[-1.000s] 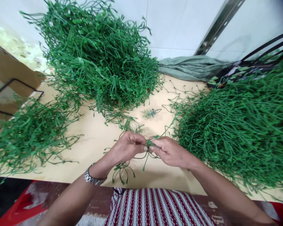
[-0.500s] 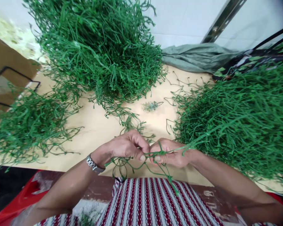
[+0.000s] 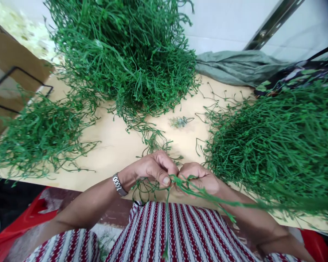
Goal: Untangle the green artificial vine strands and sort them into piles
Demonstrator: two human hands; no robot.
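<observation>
My left hand (image 3: 153,168) and my right hand (image 3: 200,177) meet knuckle to knuckle over the near edge of the table (image 3: 117,145). Both pinch thin green plastic stems (image 3: 180,181) between thumb and fingers. One stem hangs down over my striped lap (image 3: 180,233), and others trail off to the right across my forearm. A metal watch (image 3: 118,185) sits on my left wrist. The fingertips of my right hand are curled under and partly hidden.
Three heaps of green stems lie on the table: a tall one at the back (image 3: 125,54), a low one at left (image 3: 35,134), a wide one at right (image 3: 278,142). A small pale sprig (image 3: 179,122) lies between them. Grey cloth (image 3: 235,67) sits behind.
Both hands have drawn nearer to me, over the table's edge, and closed tighter together. More stems now trail from them, one hanging over my lap and several running to the right.
</observation>
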